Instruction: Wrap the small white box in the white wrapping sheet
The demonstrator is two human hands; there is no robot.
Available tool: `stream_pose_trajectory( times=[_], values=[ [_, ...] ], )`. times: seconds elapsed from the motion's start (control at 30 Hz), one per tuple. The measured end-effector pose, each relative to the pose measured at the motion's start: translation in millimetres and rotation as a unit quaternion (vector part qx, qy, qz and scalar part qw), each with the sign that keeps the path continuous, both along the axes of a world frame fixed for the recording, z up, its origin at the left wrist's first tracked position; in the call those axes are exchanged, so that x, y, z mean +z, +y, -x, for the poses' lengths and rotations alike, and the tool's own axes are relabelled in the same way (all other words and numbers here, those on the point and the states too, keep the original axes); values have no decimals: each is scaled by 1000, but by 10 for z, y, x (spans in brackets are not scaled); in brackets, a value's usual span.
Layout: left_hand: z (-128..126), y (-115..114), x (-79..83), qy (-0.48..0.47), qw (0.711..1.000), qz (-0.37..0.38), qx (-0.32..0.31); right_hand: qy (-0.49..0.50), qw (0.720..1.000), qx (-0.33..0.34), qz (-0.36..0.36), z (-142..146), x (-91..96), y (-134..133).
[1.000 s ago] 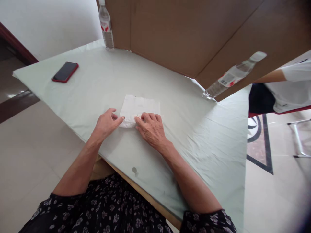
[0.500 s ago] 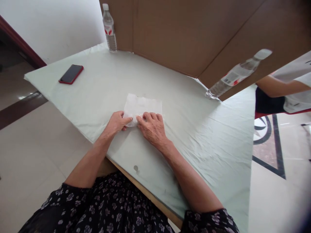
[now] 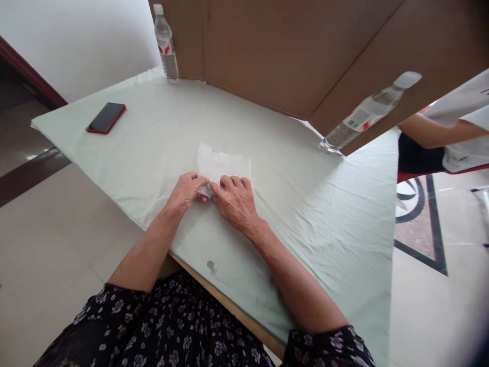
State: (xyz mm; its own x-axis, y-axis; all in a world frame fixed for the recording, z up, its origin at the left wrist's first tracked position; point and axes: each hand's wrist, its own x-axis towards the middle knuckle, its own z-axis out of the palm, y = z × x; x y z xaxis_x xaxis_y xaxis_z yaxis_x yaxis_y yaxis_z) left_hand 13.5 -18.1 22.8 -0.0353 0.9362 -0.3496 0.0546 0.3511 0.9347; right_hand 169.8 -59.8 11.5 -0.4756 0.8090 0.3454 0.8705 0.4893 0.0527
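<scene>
A thin white sheet (image 3: pixel 225 163), like tissue paper or thin wrap, lies on the pale green tablecloth in front of me. Its near edge is crumpled and looks partly see-through. My left hand (image 3: pixel 187 189) pinches that edge at its left end, thumb on top. Beside it, with the thumb close to the left one, my right hand (image 3: pixel 237 201) curls its fingers over the sheet's near right part. Whatever lies under the right fingers is hidden.
A phone in a red case (image 3: pixel 106 118) lies at the far left. One water bottle (image 3: pixel 166 48) stands at the back, another bottle (image 3: pixel 362 120) at the right, both by a tall cardboard panel (image 3: pixel 260 56). Past it, a person's arm (image 3: pixel 435 131) shows. A small round spot (image 3: pixel 211 265) marks the cloth nearby.
My left hand has moved in toward the right thumb, and the sheet's near edge is more bunched between them. The whole view has shifted slightly.
</scene>
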Motion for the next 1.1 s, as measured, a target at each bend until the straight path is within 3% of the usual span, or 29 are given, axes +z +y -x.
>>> stream_pose_trajectory(
  times=[0.2,0.6,0.77,1.1],
  values=[
    [-1,-16,62,-58,998,-1,-18,19,999,9,26,-3,103,-31],
    [143,-66,184,-21,995,-15,-99,51,995,13,89,-63,166,-12],
    [125,-70,145,-33,995,-23,-94,60,994,5,91,-56,137,1],
    [-30,-97,86,84,984,-107,-112,116,986,10,121,-113,161,32]
  ],
)
